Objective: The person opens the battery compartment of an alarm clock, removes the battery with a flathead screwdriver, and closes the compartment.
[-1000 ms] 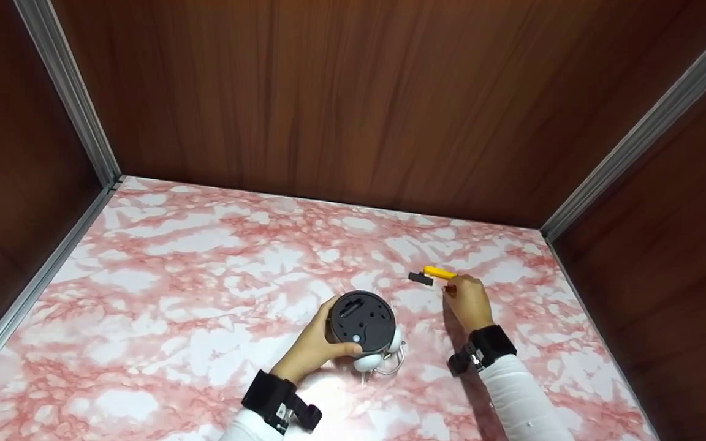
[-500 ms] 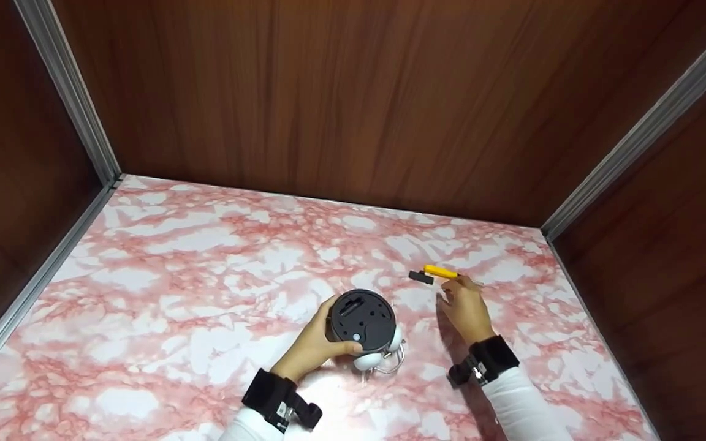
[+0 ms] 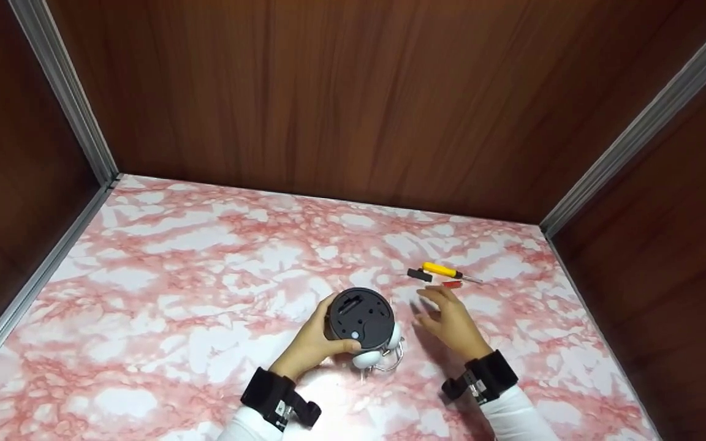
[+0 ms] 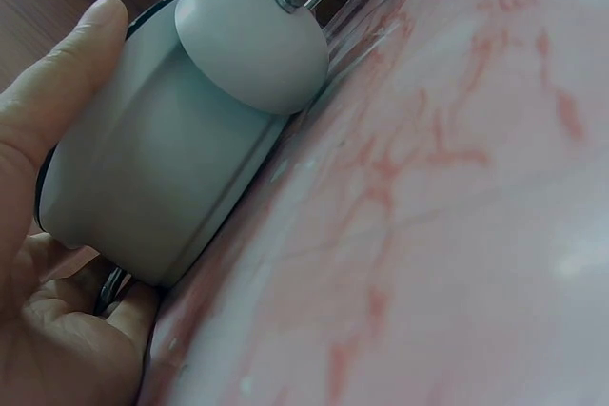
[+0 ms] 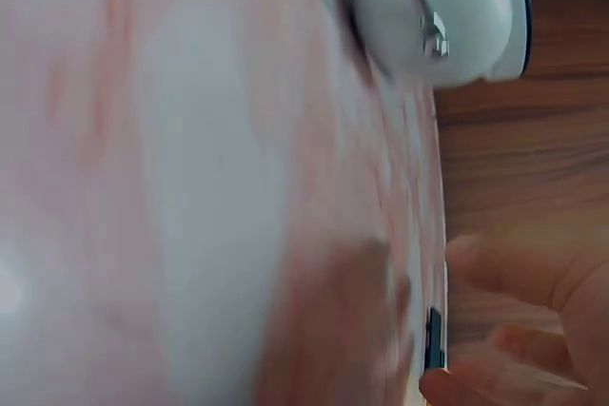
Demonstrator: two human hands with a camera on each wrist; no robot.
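My left hand [image 3: 311, 344] grips a twin-bell alarm clock [image 3: 362, 315] by its side, with the thumb on its rim. The clock lies face down, its black back turned up and the long battery slot uncovered. Its pale bells [image 4: 249, 40] and wire handle point toward me. To the right, my right hand [image 3: 456, 324] is held over the table with fingers spread and nothing between them. Just beyond its fingertips lies a small red battery [image 3: 452, 284]. Past that are a yellow-handled screwdriver [image 3: 440, 270] and a small black battery cover [image 3: 420, 275].
The tabletop [image 3: 163, 294] has a red and white marbled surface. Brown wood-grain panels [image 3: 328, 104] with grey metal corner strips enclose it at the back and both sides. Each wrist wears a black camera mount [image 3: 491, 375].
My right hand has let go of the red battery beside the screwdriver, opened its fingers and drawn back left toward the clock. My left hand and the clock have stayed put.
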